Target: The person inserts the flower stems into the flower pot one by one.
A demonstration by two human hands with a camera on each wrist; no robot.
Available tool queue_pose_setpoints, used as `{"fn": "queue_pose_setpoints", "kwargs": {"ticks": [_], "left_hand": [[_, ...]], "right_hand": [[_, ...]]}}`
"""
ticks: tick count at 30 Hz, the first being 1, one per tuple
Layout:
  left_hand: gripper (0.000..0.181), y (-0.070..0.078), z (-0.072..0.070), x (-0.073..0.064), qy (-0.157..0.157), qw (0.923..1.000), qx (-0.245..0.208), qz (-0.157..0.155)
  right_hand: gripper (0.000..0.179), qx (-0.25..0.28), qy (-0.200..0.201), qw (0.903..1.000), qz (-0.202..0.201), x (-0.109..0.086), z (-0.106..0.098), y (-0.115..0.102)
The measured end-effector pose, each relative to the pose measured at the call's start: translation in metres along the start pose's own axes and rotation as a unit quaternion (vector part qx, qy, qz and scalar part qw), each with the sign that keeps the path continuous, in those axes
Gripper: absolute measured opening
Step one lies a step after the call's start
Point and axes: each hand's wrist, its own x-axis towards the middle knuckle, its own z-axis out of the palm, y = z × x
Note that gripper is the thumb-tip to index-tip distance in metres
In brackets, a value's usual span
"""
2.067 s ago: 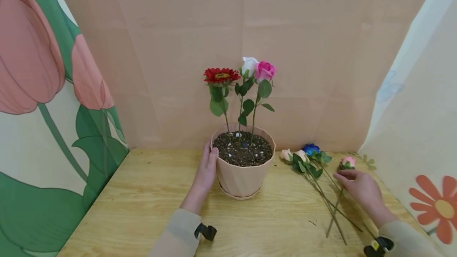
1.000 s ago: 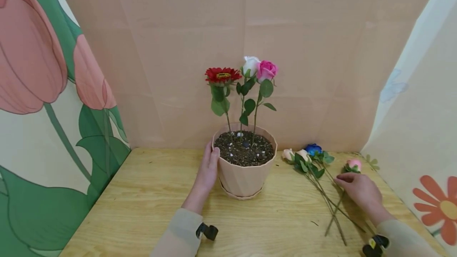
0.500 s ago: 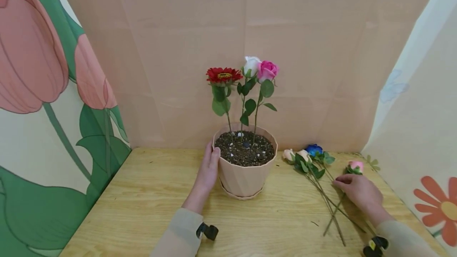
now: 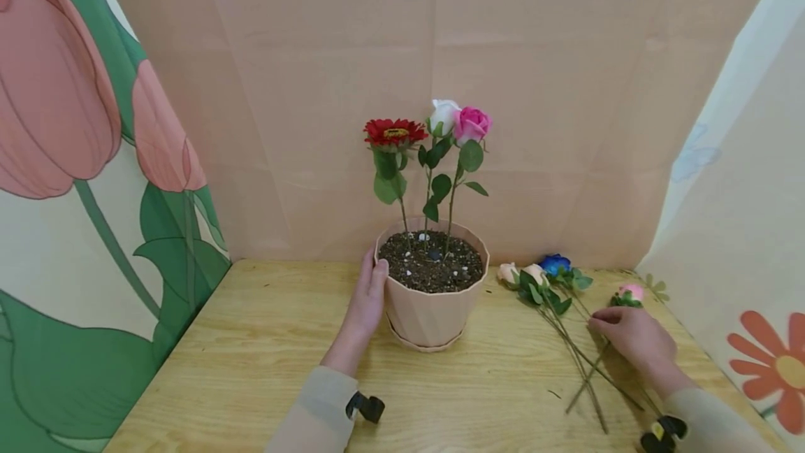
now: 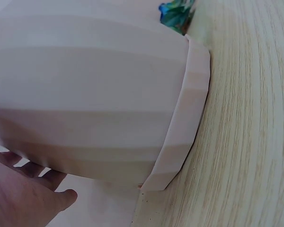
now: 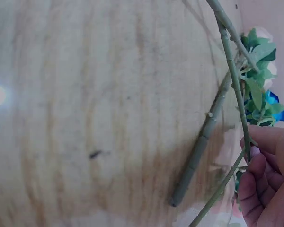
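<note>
In the head view my left hand (image 4: pixel 363 303) rests against the left side of a pale pink flower pot (image 4: pixel 434 317), fingers fairly straight along its wall. The left wrist view shows those fingers (image 5: pixel 51 177) touching the pot. Dark soil (image 4: pixel 434 268) fills the pot, with a red daisy-like flower (image 4: pixel 395 133), a white rose (image 4: pixel 445 116) and a bright pink rose (image 4: pixel 472 124) standing in it. On the right, my right hand (image 4: pixel 638 338) pinches the thin green stem (image 6: pixel 237 90) of a light pink rose (image 4: pixel 631 293) low over the table. Part of that stem is hidden behind the fingers.
Two cream roses (image 4: pixel 508 272) and a blue rose (image 4: pixel 554 264) lie on the wooden table (image 4: pixel 277 348), right of the pot, their stems crossing near the right hand. Behind stands a pinkish cloth backdrop (image 4: pixel 314 89). Flower-printed panels (image 4: pixel 69 250) close both sides.
The light pink rose's head has shifted slightly right and its stem's lower end left, while the right hand holds nearly still. The left hand stays on the pot.
</note>
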Motion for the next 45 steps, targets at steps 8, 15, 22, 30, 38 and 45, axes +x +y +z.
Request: {"fn": "queue_pose_setpoints", "kwargs": {"ticks": [8,15,22,30,38,45], "left_hand": [[0.061,0.002,0.001,0.000,0.001,1.0000,-0.008,0.000],[0.062,0.001,0.000,0.001,0.001,0.9999,-0.013,0.004],[0.061,0.000,0.000,0.001,0.001,0.9999,-0.013,0.003],[0.061,0.000,0.000,0.000,0.001,0.9998,-0.017,0.002],[0.060,0.000,-0.001,0.001,-0.001,0.9998,-0.020,0.008],[0.060,0.002,0.000,0.000,0.001,0.9998,-0.021,0.001]], "right_hand": [[0.058,0.019,0.025,0.9995,-0.006,-0.005,-0.006,-0.002],[0.061,0.033,0.049,0.9982,-0.013,-0.010,-0.009,-0.012],[0.054,0.047,0.077,0.9955,-0.030,-0.009,-0.003,-0.016],[0.055,0.093,0.075,0.9919,-0.043,-0.007,0.002,-0.016],[0.050,0.101,0.063,0.9919,-0.045,-0.007,0.001,-0.021],[0.043,0.067,0.054,0.9947,-0.057,-0.008,0.011,-0.013]]}}
